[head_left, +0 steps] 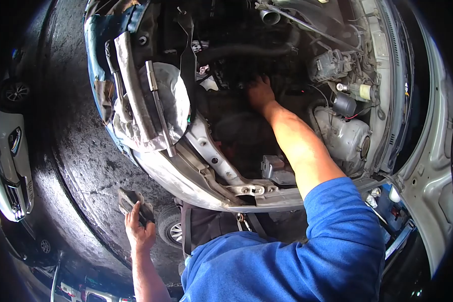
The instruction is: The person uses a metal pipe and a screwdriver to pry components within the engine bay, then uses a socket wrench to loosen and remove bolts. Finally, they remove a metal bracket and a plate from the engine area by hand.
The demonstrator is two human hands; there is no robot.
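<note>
My left hand [140,232] is off to the side of the car, its fingers closed on a dark, grimy flat piece [131,197] whose exact kind I cannot make out. My right hand [260,94] reaches deep into the engine bay [236,126]. Its fingertips fade into shadow, so whether they grip anything is hidden. Left of that hand, a small whitish scrap [209,83] shows among dark parts. On the car's front edge lies a crumpled silvery round sheet [176,100], with a long metal extension bar [159,110] and a grey strip [134,88] across it.
A brake fluid reservoir [361,91] and a rounded brake booster [340,133] sit to the right in the bay. The fender edge [206,199] runs before my body. An open door [433,176] stands at the right. Another car [12,166] is parked at the left.
</note>
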